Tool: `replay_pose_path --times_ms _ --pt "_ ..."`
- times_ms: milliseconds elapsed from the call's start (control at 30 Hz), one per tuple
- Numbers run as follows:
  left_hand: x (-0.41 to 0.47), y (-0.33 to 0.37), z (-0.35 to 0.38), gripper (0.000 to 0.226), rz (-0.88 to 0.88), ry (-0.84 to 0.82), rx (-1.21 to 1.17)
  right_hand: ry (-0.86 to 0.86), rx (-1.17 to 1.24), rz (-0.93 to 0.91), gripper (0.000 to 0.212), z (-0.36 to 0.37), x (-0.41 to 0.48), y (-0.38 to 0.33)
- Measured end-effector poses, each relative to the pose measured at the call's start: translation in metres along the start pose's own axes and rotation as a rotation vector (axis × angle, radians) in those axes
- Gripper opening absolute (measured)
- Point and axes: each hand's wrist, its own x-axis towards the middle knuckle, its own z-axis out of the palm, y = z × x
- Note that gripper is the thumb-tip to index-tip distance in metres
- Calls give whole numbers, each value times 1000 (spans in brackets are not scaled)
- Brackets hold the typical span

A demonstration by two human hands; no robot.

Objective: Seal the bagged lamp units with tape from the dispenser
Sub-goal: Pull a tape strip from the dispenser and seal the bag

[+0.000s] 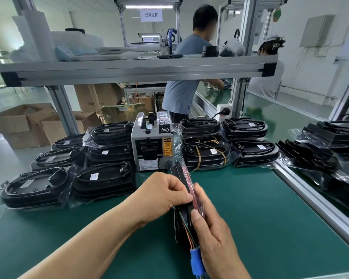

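Just in front of the tape dispenser [151, 146], a black lamp unit [182, 178] is being held on edge above the green mat [260, 208]. The left hand [165, 195] is pinching its upper rim, and the right hand [213, 230] is gripping its near side beside a blue connector [196, 258]. Stacks of bagged units [103, 178] are lying on either side of the dispenser.

Green tabletop [250, 200] lies open right of centre, up to the tape dispenser [152, 146]. Left stacks [103, 179] and right stacks [207, 156] of bagged lamp units flank the dispenser closely; shelf beam [139, 70] overhead.
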Motion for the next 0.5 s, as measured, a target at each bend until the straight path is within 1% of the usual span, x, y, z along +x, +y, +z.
replay_pose_path --times_ms 133,200,267,333,433,500 --pt "-3 -7 6 13 41 68 83 0 -11 4 58 -2 0 1" --pt "-4 -12 11 19 40 133 101 2 -11 11 58 -3 0 0" --pt "-6 -16 17 26 19 227 86 5 -5 21 57 -3 0 -1" --pt "-6 -19 24 25 -1 290 38 12 -3 29 57 -3 0 -2" --pt "-8 -20 29 17 10 321 -8 13 -16 27 57 -2 -1 -2" --pt "-11 -20 28 15 25 289 -49 12 -2 28 52 -3 -2 -3"
